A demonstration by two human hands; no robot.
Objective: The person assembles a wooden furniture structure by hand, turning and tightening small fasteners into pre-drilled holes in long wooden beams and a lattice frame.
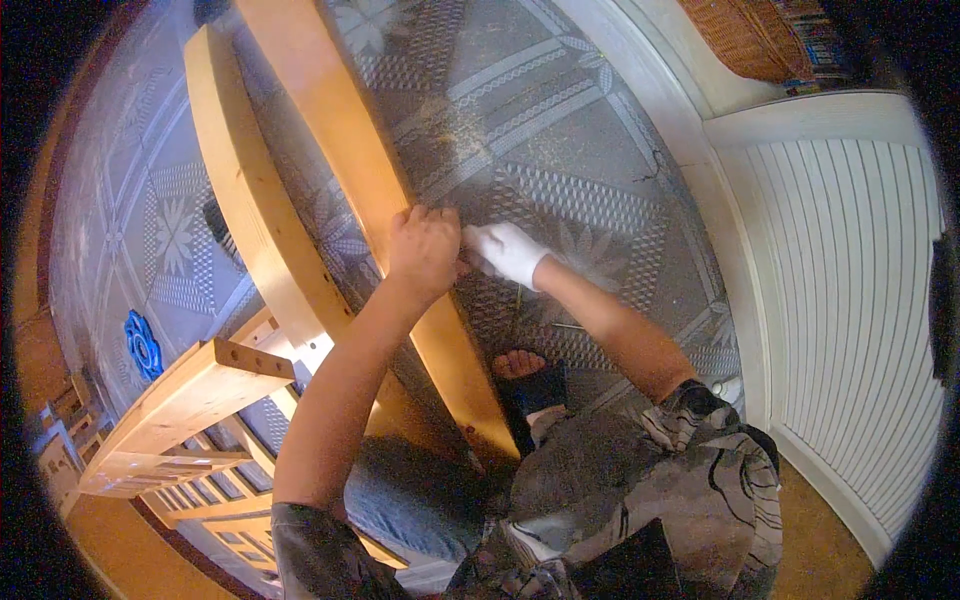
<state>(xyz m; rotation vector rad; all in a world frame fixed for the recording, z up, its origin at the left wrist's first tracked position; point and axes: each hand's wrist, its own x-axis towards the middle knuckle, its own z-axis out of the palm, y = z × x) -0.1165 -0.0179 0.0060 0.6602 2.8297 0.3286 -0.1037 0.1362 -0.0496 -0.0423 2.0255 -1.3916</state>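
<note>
Patterned shirt point(650, 500) fills the foreground; beyond, the beam point(365, 170) slants above the carpet point(580, 190). Left hand point(425, 250) curls onto its right edge; white-gloved right hand point(508, 254) adjoins, grip unclear.

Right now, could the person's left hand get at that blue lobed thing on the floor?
Probably not without leaning over or shifting: the left hand is at the long wooden beam, and the curved wooden beam lies between it and the blue lobed thing, well off to the left.
</note>
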